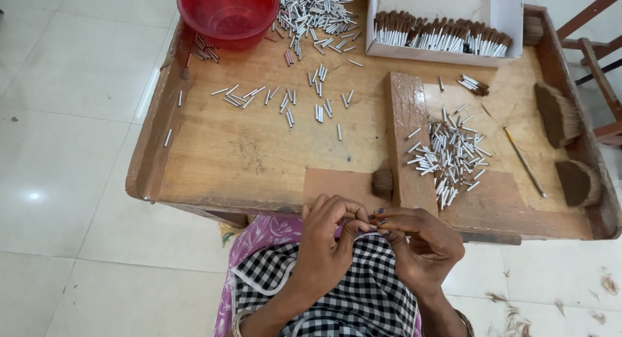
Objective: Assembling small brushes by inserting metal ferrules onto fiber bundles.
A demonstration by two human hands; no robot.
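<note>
Wooden tray [259,155]: loose metal tubes [447,152], red bowl [228,13]; left hand [324,246], right hand [421,243] pinch small piece, hidden.

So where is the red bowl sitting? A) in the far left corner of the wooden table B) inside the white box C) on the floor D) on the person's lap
A: the red bowl sits on the wooden table at its far left corner, beside a heap of small silver tubes and well apart from the white box to the right.
</note>
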